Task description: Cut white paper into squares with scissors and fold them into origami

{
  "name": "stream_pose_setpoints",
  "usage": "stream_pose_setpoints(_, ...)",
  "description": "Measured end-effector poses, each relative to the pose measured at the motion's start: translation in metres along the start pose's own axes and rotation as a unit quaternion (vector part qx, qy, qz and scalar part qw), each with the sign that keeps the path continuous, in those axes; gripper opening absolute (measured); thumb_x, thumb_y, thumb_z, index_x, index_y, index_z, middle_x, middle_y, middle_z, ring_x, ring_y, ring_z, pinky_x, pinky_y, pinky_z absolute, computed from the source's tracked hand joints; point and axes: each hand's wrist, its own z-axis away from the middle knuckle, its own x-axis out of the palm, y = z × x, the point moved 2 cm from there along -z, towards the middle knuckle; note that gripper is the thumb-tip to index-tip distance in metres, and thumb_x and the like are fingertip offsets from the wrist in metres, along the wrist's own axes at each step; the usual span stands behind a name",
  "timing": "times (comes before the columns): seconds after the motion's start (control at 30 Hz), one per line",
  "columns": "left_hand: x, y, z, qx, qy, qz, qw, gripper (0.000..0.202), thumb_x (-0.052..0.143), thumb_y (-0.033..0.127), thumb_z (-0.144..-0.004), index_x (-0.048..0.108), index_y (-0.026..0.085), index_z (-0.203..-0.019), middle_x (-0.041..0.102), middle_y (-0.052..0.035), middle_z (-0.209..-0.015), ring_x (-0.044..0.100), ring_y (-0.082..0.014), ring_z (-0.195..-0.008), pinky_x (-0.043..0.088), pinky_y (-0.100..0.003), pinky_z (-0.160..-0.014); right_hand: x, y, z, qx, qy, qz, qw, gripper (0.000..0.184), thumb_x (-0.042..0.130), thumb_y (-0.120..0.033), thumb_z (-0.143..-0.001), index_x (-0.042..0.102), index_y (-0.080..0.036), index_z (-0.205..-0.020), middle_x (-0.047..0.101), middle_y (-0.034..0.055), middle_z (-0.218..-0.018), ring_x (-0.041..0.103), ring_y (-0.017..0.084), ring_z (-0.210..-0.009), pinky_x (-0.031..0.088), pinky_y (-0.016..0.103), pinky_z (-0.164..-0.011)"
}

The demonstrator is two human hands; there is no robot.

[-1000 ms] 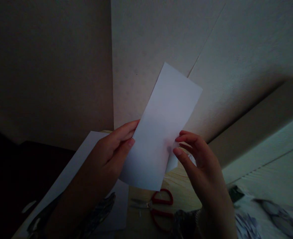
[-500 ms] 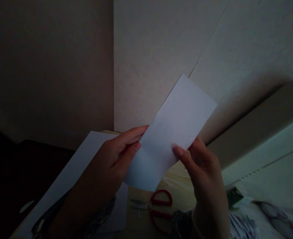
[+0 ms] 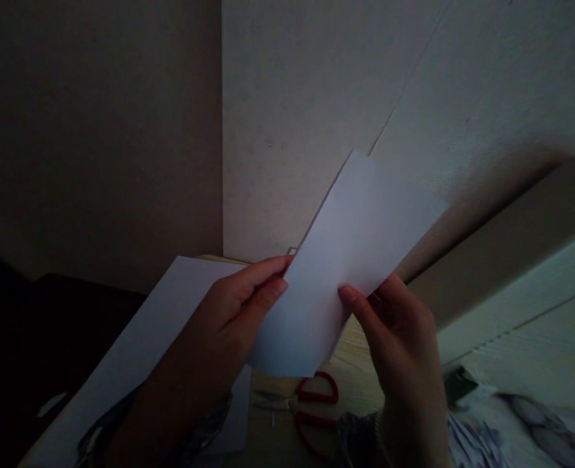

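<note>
A white sheet of paper, tilted up to the right, is held in the air between both hands. My left hand pinches its left edge, thumb in front and fingers behind. On the right edge, my right hand grips it with the thumb on the front face; its other fingers are partly hidden behind the paper. Below the sheet, red-handled scissors lie on the wooden tabletop, blades pointing left.
More white paper lies on the table under my left forearm. A pale wall rises close behind the table. To the right are a light ledge and a dark green item beside patterned cloth.
The paper has shifted slightly and now shows a wider upper end, its right corner further right. My left hand has moved a little to the right. The scissors have stayed put.
</note>
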Motion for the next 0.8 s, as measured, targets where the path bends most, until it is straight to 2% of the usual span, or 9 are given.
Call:
stream_pose_setpoints(0.1,-0.0019,-0.0010,-0.0002,-0.017,0.003,0.014,1.000,0.034,0.052,0.035,-0.091,0.066,0.028,-0.121,0.074,0.0012,-0.110,0.067,-0.0207,-0.094,0.053,-0.025,-0.080,-0.0003,-0.0014,0.0020,0.004,0.009,-0.005,1.000,0.014,0.065,-0.026,-0.085,0.069,-0.028,-0.099,0.073,0.0014,-0.102,0.066,0.021,-0.095,0.050,0.034,-0.081)
stream_pose_setpoints(0.37,-0.0021,-0.0011,0.0000,-0.034,-0.023,0.061,0.997,0.032,0.054,0.032,-0.089,0.069,0.026,-0.116,0.074,0.0002,-0.107,0.067,-0.0193,-0.090,0.052,-0.021,-0.072,-0.0012,-0.0054,0.0034,-0.022,0.002,0.007,1.000,0.014,0.063,-0.025,-0.087,0.068,-0.031,-0.098,0.073,-0.0012,-0.099,0.066,0.020,-0.094,0.049,0.034,-0.082)
stream_pose_setpoints(0.7,-0.0036,-0.0014,-0.0013,-0.026,-0.028,0.105,0.994,0.027,0.058,0.027,-0.086,0.073,0.026,-0.108,0.076,0.0000,-0.098,0.069,-0.0167,-0.083,0.053,-0.019,-0.069,-0.0031,-0.0054,0.0061,-0.021,0.008,0.010,1.000,0.013,0.065,-0.026,-0.086,0.069,-0.030,-0.097,0.073,-0.0020,-0.093,0.066,0.019,-0.088,0.049,0.032,-0.076)
stream_pose_setpoints(0.8,-0.0032,-0.0039,-0.0019,-0.031,-0.035,0.125,0.991,0.026,0.059,0.027,-0.086,0.074,0.026,-0.107,0.077,0.0002,-0.093,0.070,-0.0154,-0.078,0.052,-0.017,-0.064,-0.0032,-0.0060,0.0068,-0.020,0.008,0.009,1.000,0.015,0.064,-0.026,-0.087,0.069,-0.031,-0.099,0.073,-0.0017,-0.095,0.066,0.018,-0.088,0.049,0.031,-0.076)
